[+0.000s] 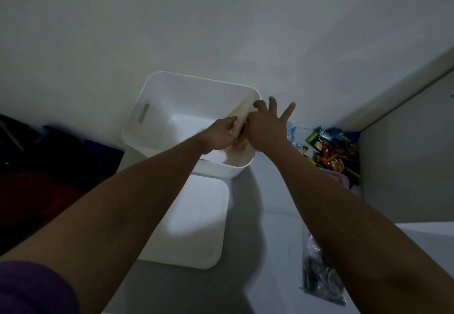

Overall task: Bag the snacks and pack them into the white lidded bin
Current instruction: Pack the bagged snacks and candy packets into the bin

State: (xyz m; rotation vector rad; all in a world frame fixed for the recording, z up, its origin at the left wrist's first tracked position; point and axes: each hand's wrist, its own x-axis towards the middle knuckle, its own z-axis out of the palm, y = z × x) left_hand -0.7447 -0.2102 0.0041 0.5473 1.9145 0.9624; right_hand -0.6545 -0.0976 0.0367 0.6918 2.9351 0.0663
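Observation:
The white bin (157, 107) stands open against the wall, its lid (196, 220) lying flat in front of it. Both hands are over the bin's right inner side, on a pale clear bag of snacks (242, 114) that leans against the right wall. My left hand (219, 135) grips the bag's lower edge. My right hand (266, 123) presses on the bag with thumb and forefinger, the other fingers spread over the rim. Orange contents show between the hands. Most of the bag is hidden by the hands.
A heap of loose snack packets (334, 151) lies in the right corner. A filled clear bag of dark items (319, 281) lies at the lower right. Dark fabric (44, 166) sits to the left. A partition (405, 166) closes the right.

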